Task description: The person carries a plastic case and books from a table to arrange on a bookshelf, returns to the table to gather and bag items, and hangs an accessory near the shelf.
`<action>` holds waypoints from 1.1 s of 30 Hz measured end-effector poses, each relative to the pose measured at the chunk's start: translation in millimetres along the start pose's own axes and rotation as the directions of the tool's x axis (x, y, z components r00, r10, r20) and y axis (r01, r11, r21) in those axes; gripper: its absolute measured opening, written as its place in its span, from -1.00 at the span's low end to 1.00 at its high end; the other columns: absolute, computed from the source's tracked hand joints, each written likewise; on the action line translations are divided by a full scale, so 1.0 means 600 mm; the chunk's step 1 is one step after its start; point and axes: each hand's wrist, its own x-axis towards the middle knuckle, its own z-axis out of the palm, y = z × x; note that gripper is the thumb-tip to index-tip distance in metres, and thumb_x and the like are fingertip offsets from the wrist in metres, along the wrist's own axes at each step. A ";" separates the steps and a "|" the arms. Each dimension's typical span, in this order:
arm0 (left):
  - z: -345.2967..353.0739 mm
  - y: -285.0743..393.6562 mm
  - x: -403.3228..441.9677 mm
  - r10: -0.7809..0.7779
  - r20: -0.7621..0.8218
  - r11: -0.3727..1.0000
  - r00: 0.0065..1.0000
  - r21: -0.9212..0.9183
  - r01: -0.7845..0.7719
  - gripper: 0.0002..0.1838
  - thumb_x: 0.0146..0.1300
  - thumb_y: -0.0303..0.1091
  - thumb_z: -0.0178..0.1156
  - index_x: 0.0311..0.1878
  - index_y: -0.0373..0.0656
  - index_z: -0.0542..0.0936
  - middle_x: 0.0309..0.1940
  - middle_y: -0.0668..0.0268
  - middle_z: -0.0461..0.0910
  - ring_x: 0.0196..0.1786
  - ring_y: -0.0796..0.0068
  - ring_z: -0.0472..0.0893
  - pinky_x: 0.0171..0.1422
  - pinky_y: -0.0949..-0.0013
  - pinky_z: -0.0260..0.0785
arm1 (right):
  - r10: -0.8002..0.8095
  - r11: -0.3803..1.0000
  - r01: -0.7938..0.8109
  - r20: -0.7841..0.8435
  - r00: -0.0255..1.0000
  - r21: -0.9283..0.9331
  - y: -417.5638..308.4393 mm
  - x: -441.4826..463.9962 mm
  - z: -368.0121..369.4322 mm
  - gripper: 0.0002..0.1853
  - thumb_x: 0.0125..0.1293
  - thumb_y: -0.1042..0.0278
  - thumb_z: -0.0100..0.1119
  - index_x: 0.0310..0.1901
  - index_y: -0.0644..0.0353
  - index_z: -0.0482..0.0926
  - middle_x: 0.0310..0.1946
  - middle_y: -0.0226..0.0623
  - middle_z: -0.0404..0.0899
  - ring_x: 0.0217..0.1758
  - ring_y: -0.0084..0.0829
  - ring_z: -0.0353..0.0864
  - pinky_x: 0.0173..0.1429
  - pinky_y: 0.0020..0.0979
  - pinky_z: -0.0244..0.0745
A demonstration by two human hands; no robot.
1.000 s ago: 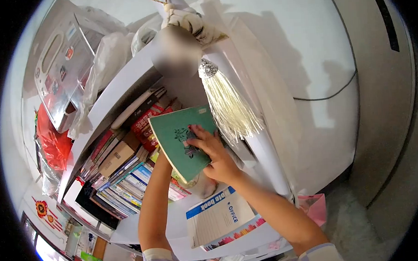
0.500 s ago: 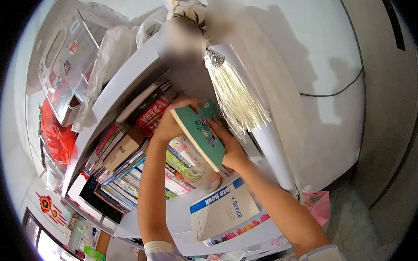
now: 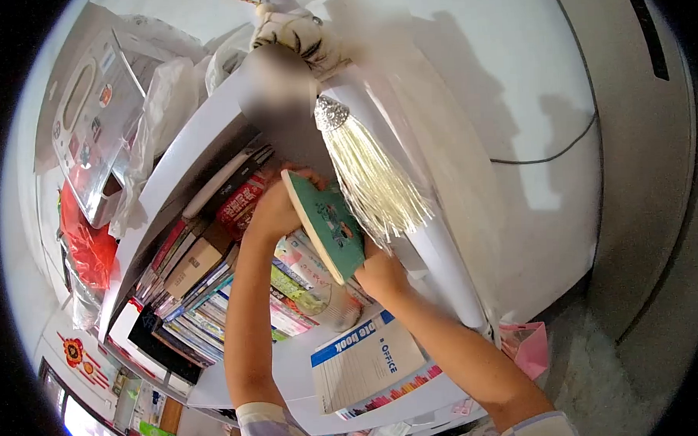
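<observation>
A green book is tilted in front of the shelf, its pale page edges facing left. My left hand grips it at the upper left, its fingers partly hidden behind the cover. At the book's lower right is my right hand, closed on the edge, with its fingertips out of sight behind the book and tassel. Behind and below the book stands a clear jar-like container. Rows of books fill the shelf to the left.
A cream tassel hangs close to the right hand. Below lies an office notebook on the white shelf board. Plastic bags and a clear box sit on top at the upper left. A pink bag is at the lower right.
The green book has turned more edge-on. My left hand has come up from behind it to its upper left edge, and my right hand has moved off the cover to the lower right edge.
</observation>
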 end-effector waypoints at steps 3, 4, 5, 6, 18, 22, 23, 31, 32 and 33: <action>0.009 -0.001 -0.006 -0.249 -0.160 0.930 0.955 -0.314 0.190 -0.74 0.06 -0.38 0.16 -0.15 -0.18 0.47 -0.18 0.27 0.50 -0.19 0.41 0.49 -0.08 0.42 0.32 | -0.073 0.990 0.065 -0.059 0.996 -0.127 0.009 0.001 0.008 -0.56 0.12 0.27 -0.01 0.05 0.24 0.33 -0.09 0.16 0.41 -0.06 0.09 0.42 0.02 -0.07 0.35; 0.003 -0.010 -0.004 -0.256 -0.176 0.783 0.951 -0.614 0.097 -0.60 0.14 -0.12 0.13 -0.02 -0.14 0.44 0.01 0.25 0.42 0.06 0.37 0.40 0.11 0.37 0.24 | -0.105 0.979 0.090 -0.078 0.991 -0.184 0.012 0.002 0.011 -0.57 0.12 0.27 -0.01 0.03 0.27 0.34 -0.11 0.18 0.41 -0.08 0.09 0.43 0.00 -0.06 0.36; 0.005 -0.007 -0.011 -0.112 -0.250 0.831 0.962 -0.554 -0.047 -0.53 0.11 0.00 0.12 0.00 -0.11 0.45 0.07 0.22 0.37 0.13 0.30 0.33 0.17 0.30 0.17 | -0.050 0.979 0.046 -0.018 0.999 -0.197 0.017 0.001 0.011 -0.60 0.12 0.27 0.00 -0.02 0.29 0.35 -0.16 0.18 0.43 -0.13 0.10 0.45 -0.03 -0.06 0.37; 0.006 0.007 -0.026 0.033 -0.312 0.857 0.949 -0.480 -0.188 -0.45 0.07 0.12 0.10 0.01 -0.08 0.46 0.13 0.19 0.32 0.20 0.22 0.26 0.23 0.23 0.09 | 0.006 0.977 0.003 0.044 0.999 -0.212 0.003 0.003 -0.003 -0.62 0.12 0.27 0.00 -0.06 0.32 0.37 -0.22 0.19 0.45 -0.17 0.11 0.47 -0.07 -0.05 0.39; 0.006 0.036 -0.038 0.123 -0.089 0.968 0.988 0.229 -0.100 -0.43 -0.12 0.05 0.08 -0.01 -0.02 0.50 0.21 0.02 0.24 0.32 -0.09 0.07 0.34 -0.10 -0.22 | -0.013 0.956 0.049 0.125 0.992 -0.290 -0.016 -0.004 -0.012 -0.70 0.19 0.31 -0.04 -0.22 0.45 0.34 -0.53 0.14 0.50 -0.41 0.09 0.52 -0.30 -0.07 0.43; 0.001 0.053 -0.019 0.081 -0.047 0.975 0.996 0.212 -0.069 -0.48 -0.01 0.00 0.01 0.03 -0.01 0.47 0.21 0.01 0.25 0.28 -0.03 0.17 0.30 -0.03 -0.07 | -0.014 0.902 0.051 0.089 0.996 -0.429 -0.026 -0.005 -0.013 -0.77 0.22 0.40 -0.07 -0.19 0.40 0.26 -0.54 0.07 0.52 -0.49 0.04 0.55 -0.38 -0.13 0.48; 0.004 0.043 -0.012 0.089 -0.036 0.977 0.995 0.197 -0.080 -0.49 0.01 0.01 0.00 0.02 -0.02 0.47 0.20 -0.01 0.25 0.27 -0.04 0.19 0.29 -0.03 -0.05 | 0.050 0.899 0.005 0.115 0.992 -0.437 -0.031 -0.004 -0.014 -0.74 0.23 0.39 -0.09 -0.15 0.42 0.25 -0.53 0.09 0.51 -0.46 0.06 0.54 -0.35 -0.11 0.47; 0.021 -0.006 -0.004 0.010 0.078 1.000 0.997 0.026 -0.013 -0.50 0.09 0.10 -0.11 -0.06 -0.01 0.53 0.18 -0.07 0.27 0.32 0.01 0.12 0.36 -0.02 -0.17 | 0.029 0.897 0.032 0.131 0.991 -0.441 -0.018 -0.008 -0.008 -0.69 0.21 0.45 -0.13 -0.07 0.47 0.24 -0.49 0.15 0.50 -0.42 0.09 0.52 -0.28 -0.06 0.44; 0.022 -0.008 -0.006 0.010 0.082 0.999 0.997 0.030 -0.013 -0.50 0.09 0.10 -0.12 -0.06 -0.01 0.53 0.17 -0.04 0.29 0.32 0.03 0.13 0.36 -0.02 -0.16 | 0.041 0.884 0.036 0.153 0.987 -0.466 -0.022 -0.011 -0.011 -0.70 0.16 0.47 -0.07 -0.10 0.45 0.24 -0.45 0.15 0.50 -0.40 0.08 0.53 -0.28 -0.08 0.46; 0.023 -0.010 -0.005 0.013 0.088 0.999 0.996 0.034 -0.016 -0.50 0.10 0.10 -0.14 -0.06 -0.01 0.53 0.16 -0.01 0.31 0.32 0.06 0.14 0.36 -0.02 -0.16 | 0.053 0.871 0.038 0.171 0.984 -0.490 -0.038 -0.015 -0.019 -0.70 0.11 0.49 -0.02 -0.13 0.42 0.23 -0.40 0.14 0.49 -0.39 0.06 0.54 -0.27 -0.11 0.47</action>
